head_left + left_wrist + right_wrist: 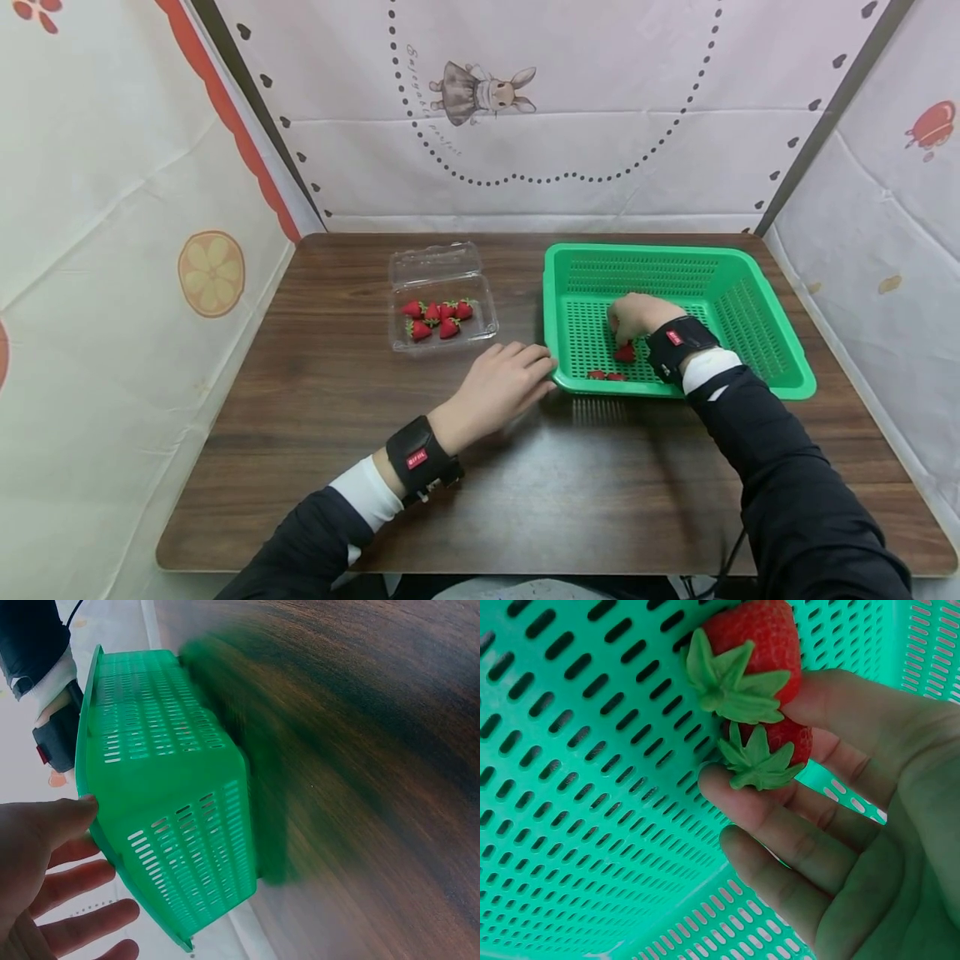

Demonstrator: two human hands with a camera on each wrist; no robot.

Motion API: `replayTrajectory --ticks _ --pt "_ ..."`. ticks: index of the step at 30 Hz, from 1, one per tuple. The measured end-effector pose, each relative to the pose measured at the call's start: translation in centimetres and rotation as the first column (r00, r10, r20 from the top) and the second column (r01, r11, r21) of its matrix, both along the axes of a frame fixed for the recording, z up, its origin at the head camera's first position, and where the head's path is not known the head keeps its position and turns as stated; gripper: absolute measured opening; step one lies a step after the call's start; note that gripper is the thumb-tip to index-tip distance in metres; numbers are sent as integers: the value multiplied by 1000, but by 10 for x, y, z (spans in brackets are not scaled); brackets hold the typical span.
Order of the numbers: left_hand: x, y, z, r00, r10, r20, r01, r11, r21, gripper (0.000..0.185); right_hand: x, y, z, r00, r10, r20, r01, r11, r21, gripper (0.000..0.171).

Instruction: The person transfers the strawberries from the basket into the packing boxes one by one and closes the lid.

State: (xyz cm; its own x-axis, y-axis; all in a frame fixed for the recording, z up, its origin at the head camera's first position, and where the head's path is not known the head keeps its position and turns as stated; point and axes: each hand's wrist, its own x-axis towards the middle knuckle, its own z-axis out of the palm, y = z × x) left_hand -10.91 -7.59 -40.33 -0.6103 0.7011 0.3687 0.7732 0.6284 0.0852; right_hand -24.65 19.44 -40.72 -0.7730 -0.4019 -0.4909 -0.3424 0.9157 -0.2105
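R hand (636, 317) fingers pinch strawberry (769, 750) in basket (757, 333); L hand (498, 387) fingers relaxed, touching rim.

Red strawberries (754, 645) with green leaf caps lie in a bright green slotted basket (757, 321) on dark wood-grain table (315, 417).

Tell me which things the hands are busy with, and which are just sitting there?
Busy with:
right hand pinching two strawberries inside the green basket
left hand touching the basket's near corner
clear box with strawberries in it

Just there:
wooden table
rabbit picture on the backdrop
orange slice picture
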Motion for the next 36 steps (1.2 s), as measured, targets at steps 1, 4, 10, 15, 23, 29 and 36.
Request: replayTrajectory --ticks 1,4,10,15,23,29,36 --pt "0 0 0 1000 2 -5 -2 1000 2 31 0 -1 0 1000 2 0 -2 1000 -2 9" --pt "0 -1 -1 1000 6 -17 -6 1000 11 29 0 -3 0 1000 8 -2 -8 1000 1 9" --pt "1 -5 -2 1000 18 -19 -17 1000 4 30 -2 -5 0 999 36 -9 -36 999 6 17" --pt "2 -13 0 999 37 -24 -37 999 -4 31 -7 -4 6 998 52 -44 -52 999 4 19" --pt "2 -40 1 994 106 -28 -106 994 26 29 -23 -5 47 987 66 -149 -69 998 -11 23" --pt "1 -61 1 981 190 -38 -189 982 12 29 -35 -18 84 967 80 -242 -85 996 -12 20" --pt "2 -83 5 962 268 -49 -268 963 10 25 -45 -52 114 949 137 -283 -145 989 -7 19"
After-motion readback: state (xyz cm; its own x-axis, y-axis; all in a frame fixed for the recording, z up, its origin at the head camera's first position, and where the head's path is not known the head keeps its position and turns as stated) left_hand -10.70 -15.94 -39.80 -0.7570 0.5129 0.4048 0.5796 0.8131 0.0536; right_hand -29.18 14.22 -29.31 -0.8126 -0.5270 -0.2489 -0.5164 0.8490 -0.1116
